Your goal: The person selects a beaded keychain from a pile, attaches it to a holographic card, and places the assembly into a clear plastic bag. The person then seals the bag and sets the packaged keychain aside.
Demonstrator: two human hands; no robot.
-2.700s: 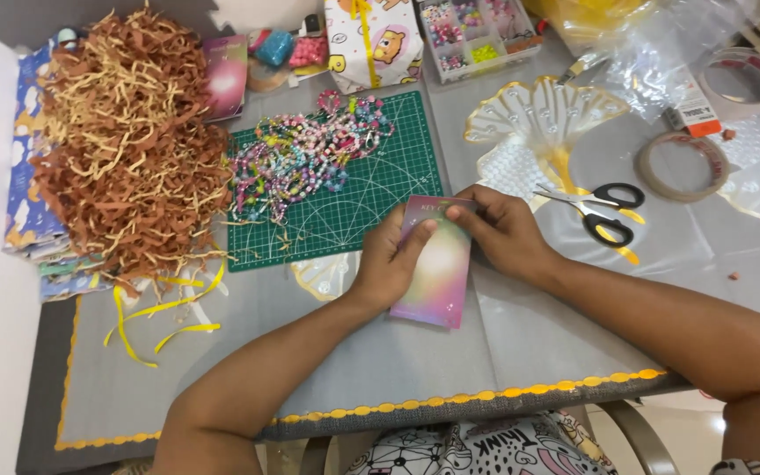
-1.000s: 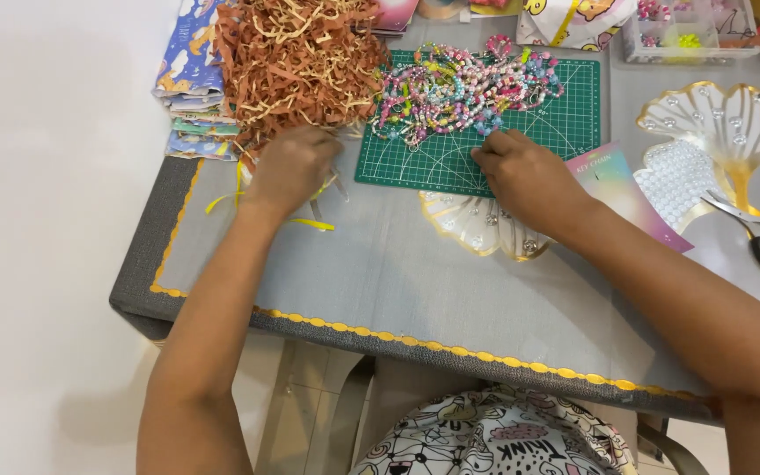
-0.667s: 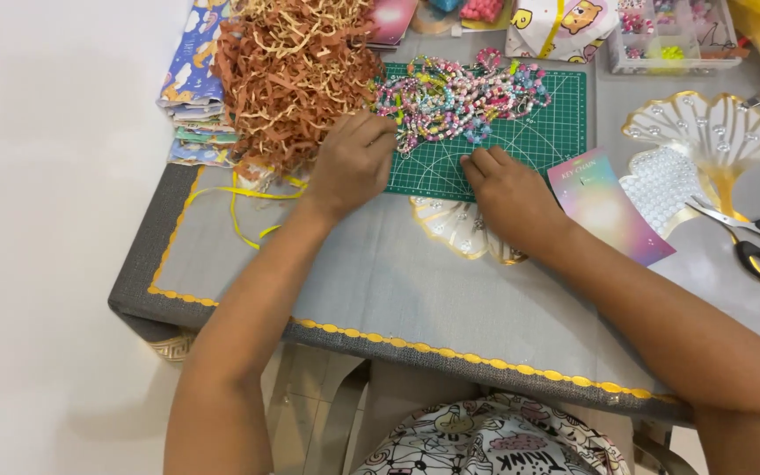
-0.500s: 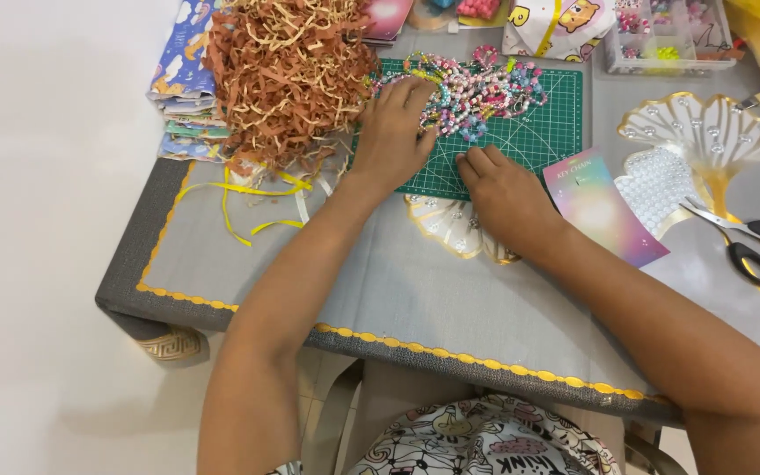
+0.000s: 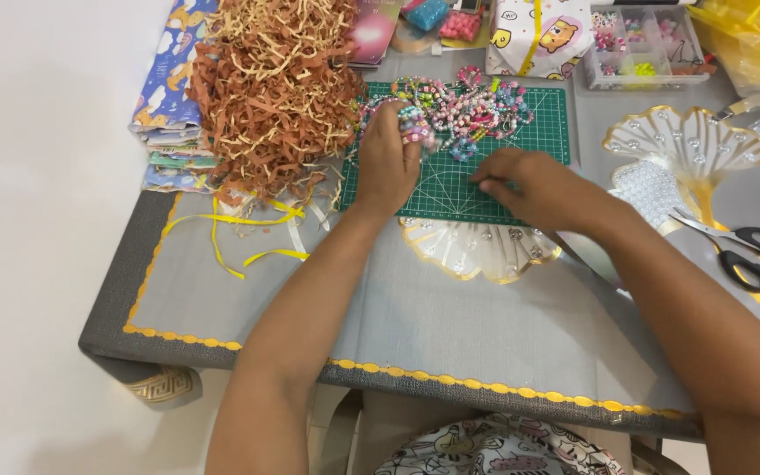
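Since half a second ago, the left hand [image 5: 386,158] has slid up the green cutting mat [image 5: 450,189] and reached the pile of bead bracelets [image 5: 459,105]. The right hand [image 5: 529,186] has moved a little up and to the right on the mat.

From the head camera, the left hand's grip is closed around a small bunch of colourful bracelets at the left end of the pile. The pile lies along the top of the mat. The right hand lies flat on the lower part of the mat, palm down, with its grip loose and nothing in it.

Just left of the mat is a big heap of brown and cream paper shreds [image 5: 274,92]. Yellow ribbon strips [image 5: 239,237] lie on the grey table [image 5: 450,325] below the heap. A clear, gold-edged fan-shaped tray [image 5: 477,251] pokes out under the mat's near edge. Black-handled scissors [image 5: 741,251] lie to the right, well apart from both hands. A clear bead box [image 5: 644,44] sits at the top right.
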